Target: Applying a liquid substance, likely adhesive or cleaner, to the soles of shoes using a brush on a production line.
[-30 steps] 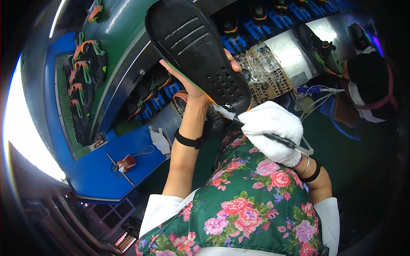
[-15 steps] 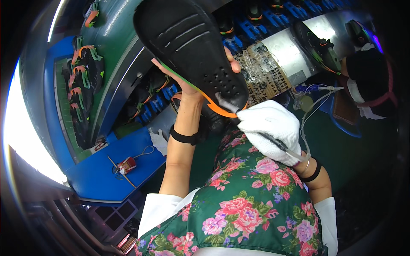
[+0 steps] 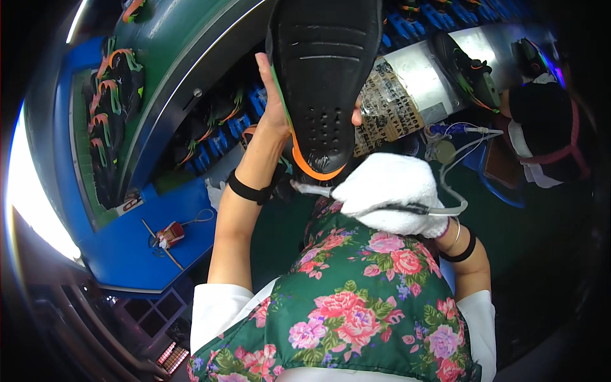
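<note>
My left hand (image 3: 275, 105) is closed around a black shoe sole (image 3: 324, 70), its fingers at one edge and a fingertip showing at the other. Grooves cross the upper part of the sole, small holes dot its lower part, and a green and orange rim curves round the side and lower end. That end has a wet shine. In a white knitted glove, my right hand (image 3: 388, 194) grips a brush (image 3: 313, 189) with a pale, whitish tip. The brush lies just below the sole's orange end, apart from it. A clear hose (image 3: 461, 200) runs from its back end.
Black, orange and green shoe parts (image 3: 108, 114) lie in a tray at left. A blue table (image 3: 127, 254) bears a small red object (image 3: 170, 235). Ahead runs a metal conveyor with blue holders and a shoe (image 3: 468, 70). At right is a co-worker's dark sleeve (image 3: 541, 114).
The sole has shifted right and turned more upright. The brush has left the sole's lower end and moved down and left, with my right hand shifting slightly left.
</note>
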`<state>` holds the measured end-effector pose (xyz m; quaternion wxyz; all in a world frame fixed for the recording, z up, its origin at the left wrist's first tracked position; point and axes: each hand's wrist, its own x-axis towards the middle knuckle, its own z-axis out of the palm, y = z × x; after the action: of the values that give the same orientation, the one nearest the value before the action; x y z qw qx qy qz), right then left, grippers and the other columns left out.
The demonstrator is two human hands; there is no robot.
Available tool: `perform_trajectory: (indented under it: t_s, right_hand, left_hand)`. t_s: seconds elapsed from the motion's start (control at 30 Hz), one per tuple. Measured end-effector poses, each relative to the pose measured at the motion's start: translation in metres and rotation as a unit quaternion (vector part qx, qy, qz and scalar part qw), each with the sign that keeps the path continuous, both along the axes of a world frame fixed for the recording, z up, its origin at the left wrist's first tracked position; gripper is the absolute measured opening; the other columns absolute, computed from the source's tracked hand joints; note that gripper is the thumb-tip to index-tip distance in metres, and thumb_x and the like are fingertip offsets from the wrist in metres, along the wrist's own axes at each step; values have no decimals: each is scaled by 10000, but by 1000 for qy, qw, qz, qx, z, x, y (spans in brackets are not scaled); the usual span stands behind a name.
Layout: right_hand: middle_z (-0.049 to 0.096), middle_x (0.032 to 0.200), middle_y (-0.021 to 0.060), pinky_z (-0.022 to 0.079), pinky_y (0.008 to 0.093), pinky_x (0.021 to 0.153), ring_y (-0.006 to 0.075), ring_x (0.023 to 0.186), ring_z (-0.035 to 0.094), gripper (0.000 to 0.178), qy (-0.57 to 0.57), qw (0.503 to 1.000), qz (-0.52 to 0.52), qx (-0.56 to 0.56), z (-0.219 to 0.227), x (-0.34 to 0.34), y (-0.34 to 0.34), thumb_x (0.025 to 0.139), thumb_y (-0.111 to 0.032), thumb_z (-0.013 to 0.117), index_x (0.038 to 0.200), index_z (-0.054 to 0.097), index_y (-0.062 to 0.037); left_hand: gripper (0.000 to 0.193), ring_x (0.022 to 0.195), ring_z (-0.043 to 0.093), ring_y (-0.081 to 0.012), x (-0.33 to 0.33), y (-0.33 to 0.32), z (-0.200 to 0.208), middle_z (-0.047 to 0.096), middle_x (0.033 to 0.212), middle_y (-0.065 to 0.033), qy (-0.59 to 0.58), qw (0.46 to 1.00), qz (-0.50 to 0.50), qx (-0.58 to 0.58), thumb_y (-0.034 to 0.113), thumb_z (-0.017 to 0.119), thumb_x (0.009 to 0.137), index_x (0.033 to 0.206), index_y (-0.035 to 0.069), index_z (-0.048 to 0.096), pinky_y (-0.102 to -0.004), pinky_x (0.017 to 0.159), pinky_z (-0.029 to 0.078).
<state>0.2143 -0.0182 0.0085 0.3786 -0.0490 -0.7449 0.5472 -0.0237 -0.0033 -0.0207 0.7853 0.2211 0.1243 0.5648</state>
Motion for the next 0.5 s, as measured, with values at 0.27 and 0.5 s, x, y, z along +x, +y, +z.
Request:
perform_trajectory:
  t_s: [0.27, 0.5]
  right_hand:
    - [783, 1062, 92, 602, 370, 809, 284, 927, 750, 316, -25, 994, 51, 97, -13, -11, 4, 719, -65, 820, 1032, 788, -92]
    - [778, 1022, 101, 587, 383, 812, 301, 924, 741, 217, -65, 990, 90, 83, -2, -8, 19, 769, -34, 783, 981, 784, -84]
  left_hand:
    - [1228, 843, 755, -384, -17, -11, -19, 710, 1037, -287, 95, 988, -99, -70, 979, 182, 800, 1450, -15, 493, -488, 761, 649]
    - [1220, 818, 755, -388, -18, 7, -25, 717, 1049, -271, 149, 976, -133, -83, 983, 208, 790, 1449, -1, 502, -484, 736, 653]
